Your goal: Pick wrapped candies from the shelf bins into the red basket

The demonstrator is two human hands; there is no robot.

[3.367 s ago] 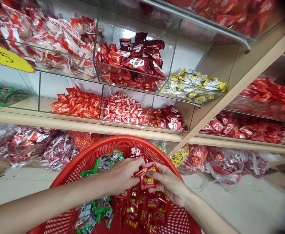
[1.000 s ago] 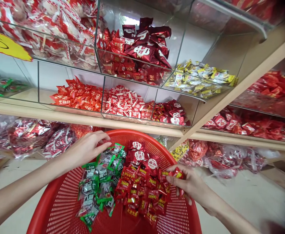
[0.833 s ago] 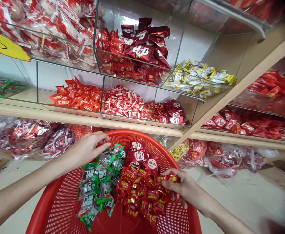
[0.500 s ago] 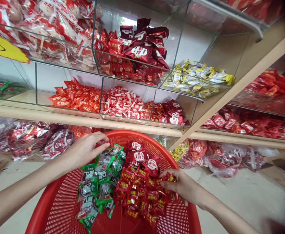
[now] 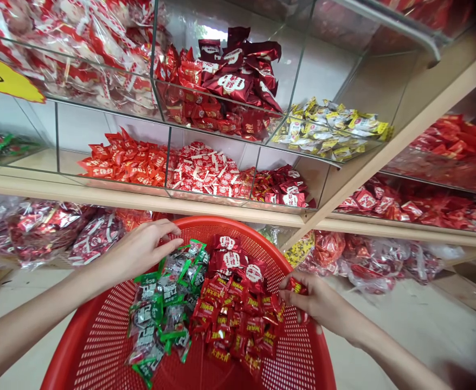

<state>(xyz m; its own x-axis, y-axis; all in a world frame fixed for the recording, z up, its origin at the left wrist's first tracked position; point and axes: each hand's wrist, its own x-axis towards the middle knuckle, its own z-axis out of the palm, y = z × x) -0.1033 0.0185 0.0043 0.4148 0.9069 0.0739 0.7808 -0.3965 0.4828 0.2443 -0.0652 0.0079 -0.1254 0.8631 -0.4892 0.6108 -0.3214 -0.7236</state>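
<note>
A large red plastic basket [image 5: 298, 346] holds wrapped candies. On its left side lie green-and-clear wrapped candies [image 5: 173, 295]; red candies with yellow lettering [image 5: 230, 317] are heaped right of centre, with several dark red packets with white labels [image 5: 232, 260] behind them. My left hand [image 5: 150, 244] is closed over the basket's far left rim, thumb inside; part of its grip is hidden. Over the basket's right side, my right hand [image 5: 313, 300] has its fingers curled round red wrapped candies [image 5: 296, 286], a few of which show between thumb and fingers.
Ahead stands a wooden shelf [image 5: 238, 208] with clear compartments of red candies [image 5: 128, 157] and yellow-and-white candies [image 5: 327, 127]. A slanting wooden post [image 5: 384, 160] rises at right. Bagged candies [image 5: 51, 222] lie beneath. A yellow price tag [image 5: 8, 78] hangs upper left.
My right hand has moved a little right and up, away from the red heap, with red candies in its fingers. The left hand stays at the rim.
</note>
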